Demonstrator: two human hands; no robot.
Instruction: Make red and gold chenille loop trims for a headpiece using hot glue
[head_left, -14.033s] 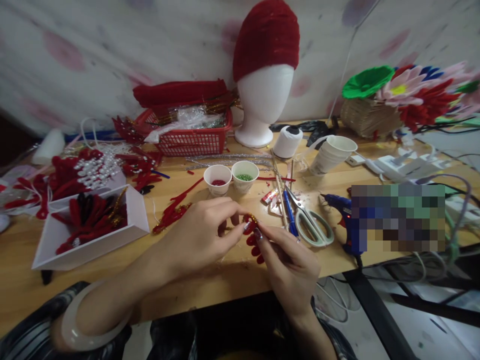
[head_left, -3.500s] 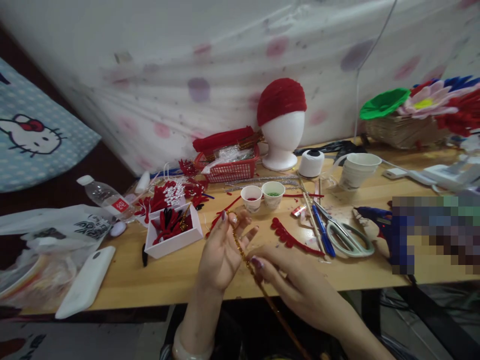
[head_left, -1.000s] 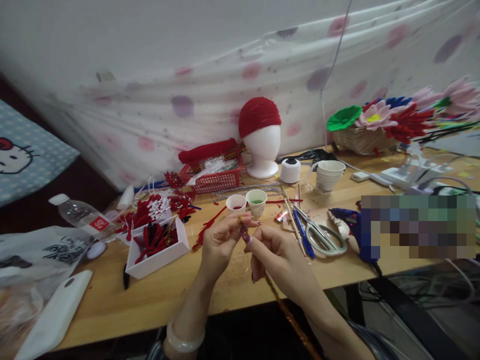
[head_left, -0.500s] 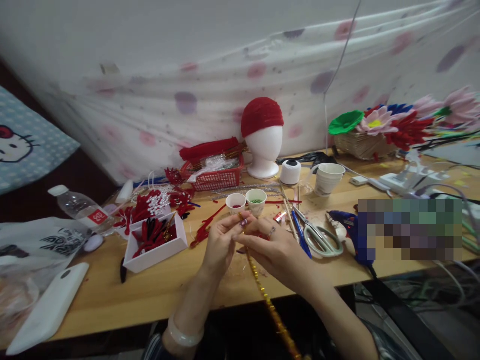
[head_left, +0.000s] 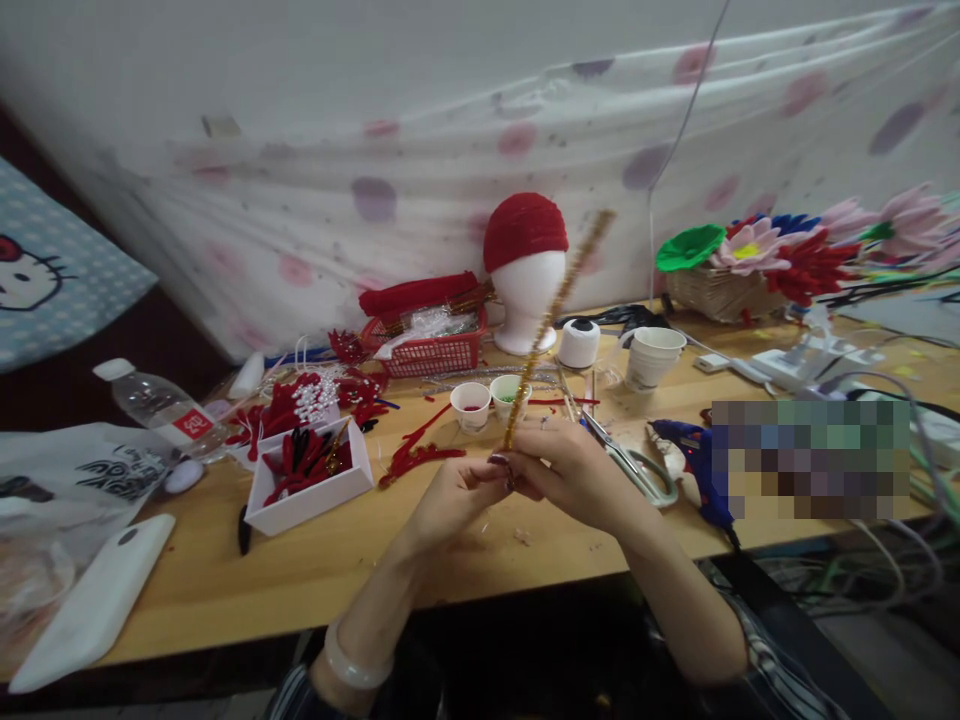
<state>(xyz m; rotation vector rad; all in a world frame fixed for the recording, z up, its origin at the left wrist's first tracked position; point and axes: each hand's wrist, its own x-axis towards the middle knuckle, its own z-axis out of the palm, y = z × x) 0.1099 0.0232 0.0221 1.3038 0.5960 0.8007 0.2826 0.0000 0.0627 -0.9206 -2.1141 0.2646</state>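
In the head view, the left hand (head_left: 450,497) and the right hand (head_left: 579,470) are meeting just above the front part of the wooden counter (head_left: 300,572). Together they are holding a gold pipe cleaner (head_left: 556,300) at its lower end. The left fingers are pinching narrowly at the bottom tip, and the right fingers are curling closed around the stem just above it. The pipe cleaner is standing up from the hands and is leaning toward 1 o'clock, so its top is showing in front of the dotted cloth. At 12 o'clock from the hands, two small paper cups (head_left: 471,405) are standing side by side. At 3 o'clock, the scissors (head_left: 637,475) and a blue glue gun (head_left: 694,458) are lying on the counter. At 9 o'clock, a white box (head_left: 307,497) is holding red pieces.
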